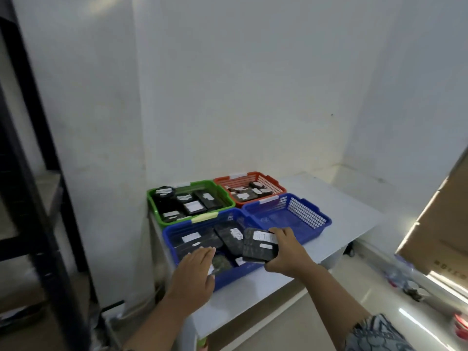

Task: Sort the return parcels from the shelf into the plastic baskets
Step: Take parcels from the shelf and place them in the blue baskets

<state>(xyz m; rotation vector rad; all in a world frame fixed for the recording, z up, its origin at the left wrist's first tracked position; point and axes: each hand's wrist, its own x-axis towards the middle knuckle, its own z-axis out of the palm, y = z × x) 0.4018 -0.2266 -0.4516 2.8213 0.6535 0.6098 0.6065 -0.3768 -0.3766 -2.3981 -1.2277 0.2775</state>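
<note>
Four plastic baskets stand together on a white table (342, 211). The near blue basket (169, 236) holds several black parcels with white labels. My right hand (286, 254) grips a black parcel (258, 247) with white labels, over that basket's right end. My left hand (195, 272) hovers flat over the basket's near left side, fingers together, holding nothing. The green basket (225, 196) behind it is full of black parcels. The red basket (276, 183) at the back right holds several smaller ones. The far blue basket (319, 219) on the right looks empty.
A black metal shelf frame (38, 173) stands at the left. A brown cardboard box (440, 224) sits at the right edge. White walls close in behind the table, and small items lie on the floor at the lower right.
</note>
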